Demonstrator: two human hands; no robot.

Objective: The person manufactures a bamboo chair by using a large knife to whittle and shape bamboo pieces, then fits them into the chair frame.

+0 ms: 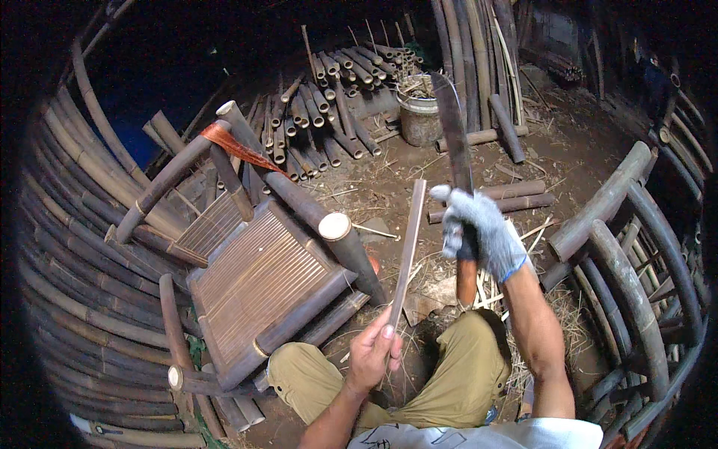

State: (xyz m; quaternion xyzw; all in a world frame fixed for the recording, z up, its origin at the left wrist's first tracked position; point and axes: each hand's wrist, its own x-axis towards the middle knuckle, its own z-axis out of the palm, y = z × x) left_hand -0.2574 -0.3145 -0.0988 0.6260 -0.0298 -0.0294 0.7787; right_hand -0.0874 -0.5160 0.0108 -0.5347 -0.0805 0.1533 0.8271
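My bare left hand [374, 352] is closed round the lower end of a narrow bamboo strip [409, 247], which stands nearly upright in front of my lap. In a grey glove with a blue cuff, my right hand [485, 232] grips a large machete [453, 135]. Its long dark blade points up and away, and the brown wooden handle [467, 283] shows below the glove. Blade and strip are apart. On my left stands a bamboo chair [258, 273] with a slatted seat and an orange band [243, 150] tied round its frame.
Bamboo poles [90, 299] line the left side. Cut bamboo tubes [314, 112] are piled at the back beside a bucket [420, 120] of scraps. Two short tubes [493, 200] lie ahead on the dirt floor among shavings. Another bamboo frame [628, 277] stands at the right.
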